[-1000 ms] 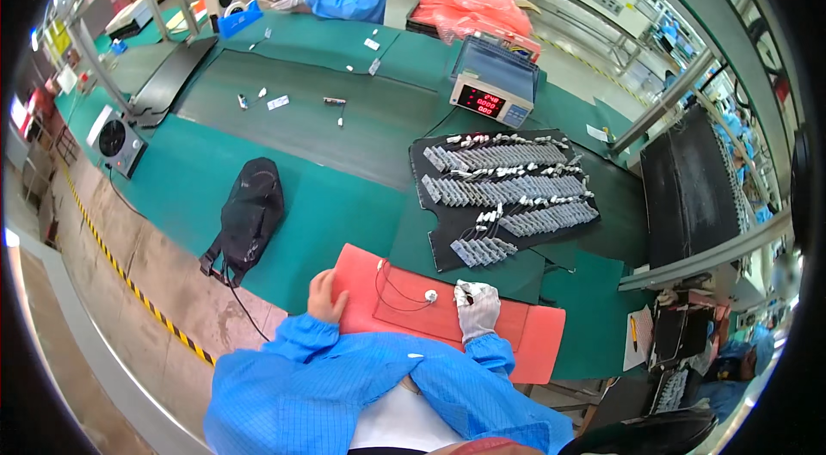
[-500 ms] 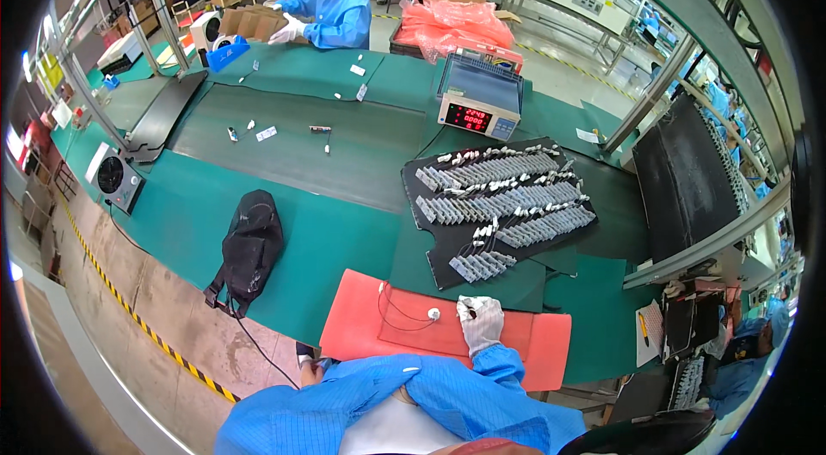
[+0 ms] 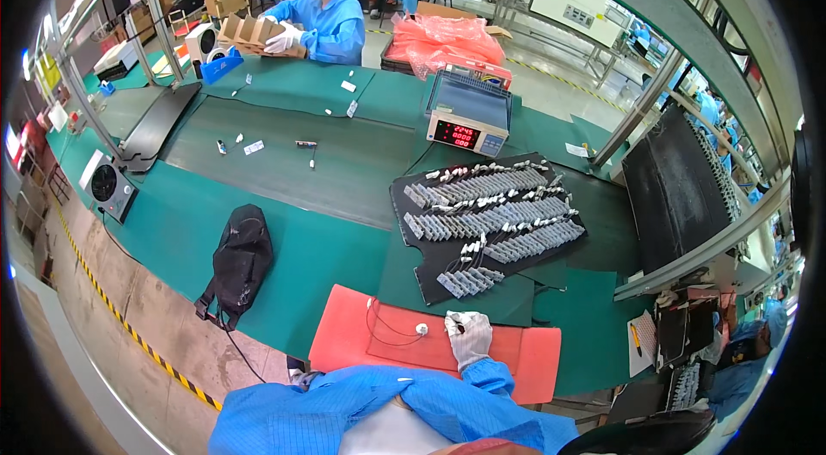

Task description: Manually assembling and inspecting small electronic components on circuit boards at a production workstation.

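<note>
My right hand [image 3: 470, 340], in a white glove, rests on the pink mat [image 3: 338, 330] at the table's front edge. Its fingers are curled, with a small dark patch showing among them; what they hold, if anything, cannot be made out. Just left of it lies a small white round piece [image 3: 422, 329] with a thin dark wire looping across the mat. My left hand is mostly hidden beside the blue sleeve at the mat's lower left corner, and its fingers do not show. Beyond the mat, a black board [image 3: 427, 273] carries rows of small grey modules [image 3: 469, 188] with white connectors.
A meter with red digits [image 3: 469, 119] stands behind the board. A black bag [image 3: 243, 257] lies to the left, and a small fan [image 3: 105, 183] sits at the left edge. Across the bench, a co-worker [image 3: 331, 25] handles cardboard dividers [image 3: 249, 33]. Loose small parts [image 3: 253, 148] lie mid-bench.
The whole view has shifted slightly, so the bench sits lower and a little left. My right hand stays curled at the same place on the mat. The co-worker's arms have moved at the cardboard.
</note>
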Tool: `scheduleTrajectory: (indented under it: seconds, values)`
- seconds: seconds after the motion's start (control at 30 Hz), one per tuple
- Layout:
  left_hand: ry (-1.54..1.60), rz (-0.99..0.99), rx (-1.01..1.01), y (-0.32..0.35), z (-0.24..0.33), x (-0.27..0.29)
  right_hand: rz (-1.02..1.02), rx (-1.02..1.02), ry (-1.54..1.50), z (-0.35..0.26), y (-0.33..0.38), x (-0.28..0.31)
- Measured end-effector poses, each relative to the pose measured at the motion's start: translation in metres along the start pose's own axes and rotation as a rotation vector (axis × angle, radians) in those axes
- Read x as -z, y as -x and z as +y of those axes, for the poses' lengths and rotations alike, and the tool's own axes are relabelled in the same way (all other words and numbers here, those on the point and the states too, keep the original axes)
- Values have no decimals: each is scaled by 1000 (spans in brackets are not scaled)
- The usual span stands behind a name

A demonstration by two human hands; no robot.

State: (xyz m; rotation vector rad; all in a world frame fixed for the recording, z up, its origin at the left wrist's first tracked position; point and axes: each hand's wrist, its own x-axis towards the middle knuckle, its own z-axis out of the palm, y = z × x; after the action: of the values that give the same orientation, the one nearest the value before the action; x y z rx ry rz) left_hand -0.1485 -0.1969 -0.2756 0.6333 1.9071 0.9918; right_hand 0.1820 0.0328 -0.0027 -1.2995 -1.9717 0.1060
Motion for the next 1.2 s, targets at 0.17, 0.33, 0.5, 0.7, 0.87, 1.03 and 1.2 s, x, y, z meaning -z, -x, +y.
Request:
scheduleTrajectory:
  seconds: [0.17,0.33,0.5,0.7,0.87,1.03,1.2]
  values:
    - [-14,-9,20,10,-1,16,-25,-4,32,-2,-4,3]
    - [-34,-49,30,17,14,23,11,5,24,4,0,-3]
    - [-49,-81,30,14,26,29,16,-10,11,2,-1,-2]
    - [-77,-124,35,8,35,41,16,16,-42,2,-3,1]
    - [-91,-165,40,2,43,45,-12,-56,-31,-3,-8,5]
    - [-92,-199,46,-1,47,45,8,-22,-58,-2,-8,3]
    - [-97,-234,58,-1,49,49,1,-33,-59,-1,-10,3]
